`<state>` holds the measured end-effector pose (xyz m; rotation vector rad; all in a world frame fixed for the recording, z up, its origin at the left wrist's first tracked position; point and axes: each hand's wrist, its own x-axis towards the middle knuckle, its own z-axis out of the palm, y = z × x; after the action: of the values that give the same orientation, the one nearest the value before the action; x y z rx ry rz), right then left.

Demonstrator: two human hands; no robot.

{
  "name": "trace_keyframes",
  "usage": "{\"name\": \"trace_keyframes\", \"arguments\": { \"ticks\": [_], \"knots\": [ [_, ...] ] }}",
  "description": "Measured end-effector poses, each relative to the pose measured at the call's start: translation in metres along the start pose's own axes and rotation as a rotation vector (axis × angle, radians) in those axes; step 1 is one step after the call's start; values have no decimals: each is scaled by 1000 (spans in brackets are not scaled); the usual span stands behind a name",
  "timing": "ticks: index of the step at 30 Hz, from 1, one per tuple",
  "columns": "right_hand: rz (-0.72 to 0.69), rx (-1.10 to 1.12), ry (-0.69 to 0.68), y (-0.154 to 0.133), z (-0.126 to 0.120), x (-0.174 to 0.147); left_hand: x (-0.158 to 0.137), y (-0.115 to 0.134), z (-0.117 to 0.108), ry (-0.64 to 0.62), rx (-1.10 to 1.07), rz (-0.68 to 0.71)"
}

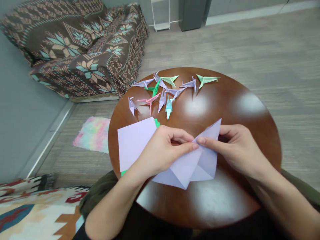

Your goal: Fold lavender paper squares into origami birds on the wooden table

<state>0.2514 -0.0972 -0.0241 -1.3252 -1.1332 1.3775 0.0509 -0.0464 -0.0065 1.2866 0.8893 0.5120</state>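
A partly folded sheet of lilac origami paper [186,166] is held up over the front half of the round table, its creases and several pointed flaps showing. My left hand [166,145] pinches it from the left, thumb on top and fingers curled behind. From the other side my right hand [232,146] grips it too, thumb pressed on the near face close to the left thumb. One corner sticks up between the hands. Beside my left hand lies a stack of square paper [135,143], lilac on top with green edges showing underneath.
Several folded paper cranes stand at the table's far left, among them a pink crane [150,101], a blue crane [169,107] and a light green crane [206,80]. The brown table [240,200] has a curved edge. Behind it is a sofa [92,60]; a pastel rug [92,135] lies left.
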Motion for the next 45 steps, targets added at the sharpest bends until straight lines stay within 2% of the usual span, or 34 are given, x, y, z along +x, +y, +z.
{"name": "trace_keyframes", "arguments": {
  "ticks": [4, 7, 10, 14, 16, 18, 21, 22, 27, 31, 38, 45],
  "knots": [
    [-17, 5, 58, 3, -2, 2, 0, 1, 0, -30, 31, -18],
    [-116, 72, 163, 8, -4, 5, 1, 3, -1, -48, 73, -20],
    [-148, 107, 228, 11, -6, 8, 1, 4, -2, -58, 99, -26],
    [-221, 208, 419, 10, -9, 14, 1, 1, -1, -81, 96, -46],
    [-239, 278, 452, 8, -10, 17, 1, -1, 0, -58, 66, -37],
    [-181, 252, 334, 7, -10, 16, 2, -4, 1, -5, 23, -13],
    [-10, 95, 48, 5, -7, 10, 3, -6, 3, 40, -54, 12],
    [16, 66, 16, 4, -7, 8, 3, -6, 4, 38, -77, 13],
    [7, -38, -51, 0, -5, 4, 3, -5, 6, 1, -51, 10],
    [34, -110, -139, -2, -1, 4, 5, -6, 6, 45, -20, 94],
    [75, -113, -149, -6, 5, 1, 6, -6, 6, 72, -161, 121],
    [65, -194, -248, -6, 4, 1, 9, -7, 6, 154, -225, 130]
  ]
}}
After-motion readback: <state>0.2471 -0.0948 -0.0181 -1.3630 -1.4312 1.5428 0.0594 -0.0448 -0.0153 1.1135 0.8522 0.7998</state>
